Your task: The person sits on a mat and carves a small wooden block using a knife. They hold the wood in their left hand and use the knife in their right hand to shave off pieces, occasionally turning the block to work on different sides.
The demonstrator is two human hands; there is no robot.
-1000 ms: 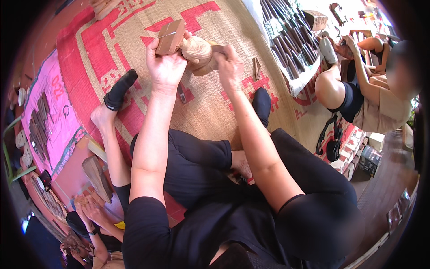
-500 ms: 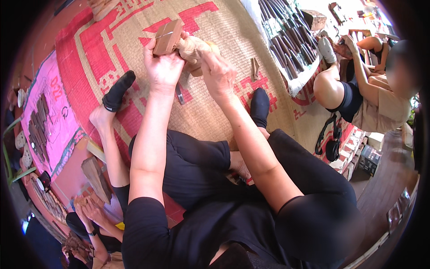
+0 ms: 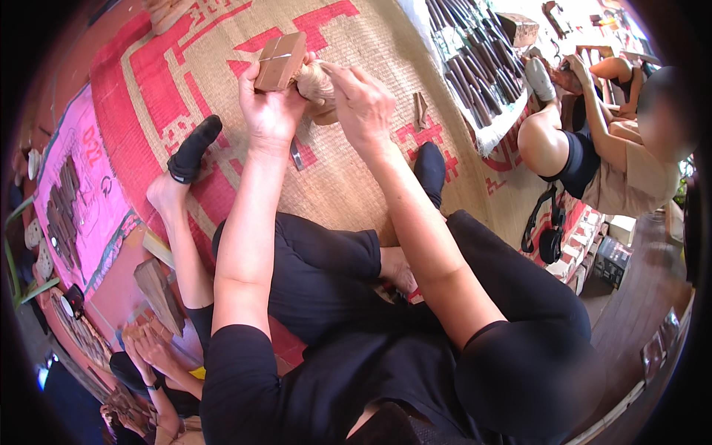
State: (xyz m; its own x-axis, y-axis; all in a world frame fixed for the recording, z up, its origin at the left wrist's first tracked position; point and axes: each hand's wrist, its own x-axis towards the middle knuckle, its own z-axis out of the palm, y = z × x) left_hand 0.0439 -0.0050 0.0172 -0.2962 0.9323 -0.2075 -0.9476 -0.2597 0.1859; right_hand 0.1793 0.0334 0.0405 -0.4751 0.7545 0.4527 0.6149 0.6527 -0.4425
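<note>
Dressed in black from the shoulders down! Wearing a short-sleeved shirt [image 3: 326, 397], soft and loosely creased across the front, with black sleeves [image 3: 236, 363] stopping above the elbows. Going bare from there, along both forearms [image 3: 254, 215] to the left hand [image 3: 271, 113] and the right hand [image 3: 363, 109]. Down to the legs now: matching black trousers [image 3: 319, 241], ending above a bare ankle [image 3: 397, 268]. Over on the right, a dark sock [image 3: 429, 169], rounded at the toe. Low on that side, hard to tell shirt from trousers through the dark blur [image 3: 519, 378].
</note>
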